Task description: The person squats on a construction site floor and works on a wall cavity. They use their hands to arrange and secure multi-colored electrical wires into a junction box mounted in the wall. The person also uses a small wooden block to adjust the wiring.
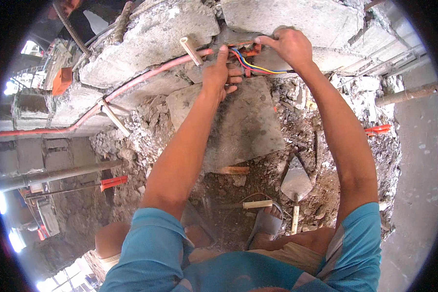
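An orange electrical box (252,50) sits in a gap of the block wall, partly covered by shadow. Blue, yellow and red wires (250,65) run out of it and curve right to a dark end by my right wrist. At the box's left side is my left hand (218,73), open, one digit pointing up and the others apart. My right hand (292,47) rests against the blocks, a digit stretched left to the box's upper right edge; its remaining fingers are bent and partly hidden. Nothing shows in either grasp. Pinkish-orange conduit (148,75) reaches the box's left side.
Below the wires leans a grey slab (246,119). A trowel (297,181) lies on the rubble between my legs and right arm. Short wooden sticks (191,51) jut from the wall beside the conduit. Metal pipes (58,175) cross at left, and another pipe (408,94) at right.
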`<state>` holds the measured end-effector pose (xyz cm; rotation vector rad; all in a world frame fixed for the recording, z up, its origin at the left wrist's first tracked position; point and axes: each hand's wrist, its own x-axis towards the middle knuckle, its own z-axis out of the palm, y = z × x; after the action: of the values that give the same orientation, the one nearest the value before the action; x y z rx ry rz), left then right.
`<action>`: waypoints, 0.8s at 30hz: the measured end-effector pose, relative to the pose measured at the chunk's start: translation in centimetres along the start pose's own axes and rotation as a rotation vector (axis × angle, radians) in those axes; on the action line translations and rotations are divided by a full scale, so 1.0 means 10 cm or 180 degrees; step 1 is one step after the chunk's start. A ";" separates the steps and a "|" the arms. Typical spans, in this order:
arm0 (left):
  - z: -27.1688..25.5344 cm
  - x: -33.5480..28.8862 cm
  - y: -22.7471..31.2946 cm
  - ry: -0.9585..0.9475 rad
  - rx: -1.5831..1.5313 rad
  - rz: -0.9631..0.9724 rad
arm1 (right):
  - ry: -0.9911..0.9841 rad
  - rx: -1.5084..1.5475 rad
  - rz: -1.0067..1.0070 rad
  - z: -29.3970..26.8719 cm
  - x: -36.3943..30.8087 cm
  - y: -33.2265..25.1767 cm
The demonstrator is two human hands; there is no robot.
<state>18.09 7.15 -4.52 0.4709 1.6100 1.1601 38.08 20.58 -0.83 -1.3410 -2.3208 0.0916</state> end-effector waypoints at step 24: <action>0.34 0.12 -0.08 -0.0511 -0.1753 0.0296 | 0.0569 -0.0459 -0.0190 -0.04 -0.08 -0.20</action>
<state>20.89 9.24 -5.78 0.2692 1.0781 1.5280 37.00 18.77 -0.17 -1.2891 -2.2485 -0.2101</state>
